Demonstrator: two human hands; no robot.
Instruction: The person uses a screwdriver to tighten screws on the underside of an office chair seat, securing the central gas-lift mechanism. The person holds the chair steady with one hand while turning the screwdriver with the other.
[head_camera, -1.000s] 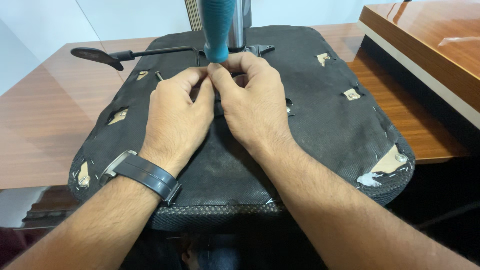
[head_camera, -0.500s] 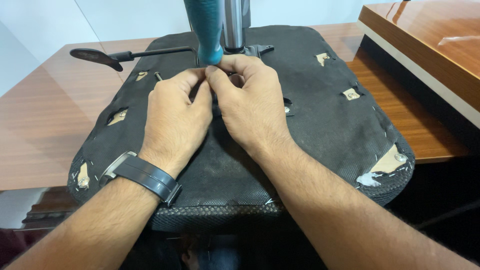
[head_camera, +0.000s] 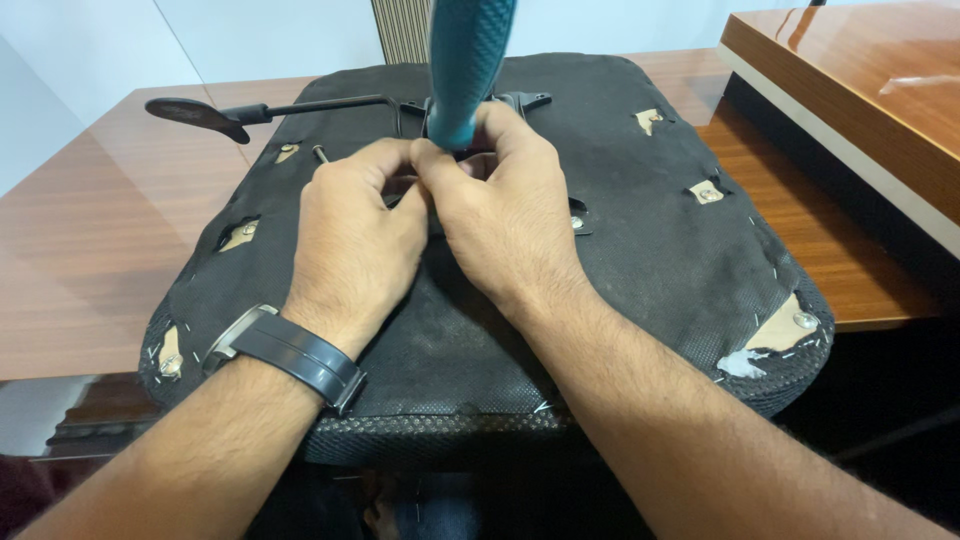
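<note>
Teal screwdriver handle (head_camera: 468, 70) now tilts slightly rightward, both hands, left (head_camera: 355, 240) and right (head_camera: 500, 215), pinched together at its base on the upturned black seat cushion (head_camera: 650, 260).

black fabric-covered seat cushion (head_camera: 640, 250) on brown wooden table (head_camera: 90, 250) | both hands mid-cushion (touching) | teal textured tool handle (head_camera: 468, 60) just behind fingers (head_camera: 440, 165) | black metal lever (head_camera: 215, 113) rear-left

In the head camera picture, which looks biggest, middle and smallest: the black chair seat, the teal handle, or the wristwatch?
1. Black chair seat, by far the biggest.
2. Teal handle and wristwatch look close in size, so I won't rank them.
</note>
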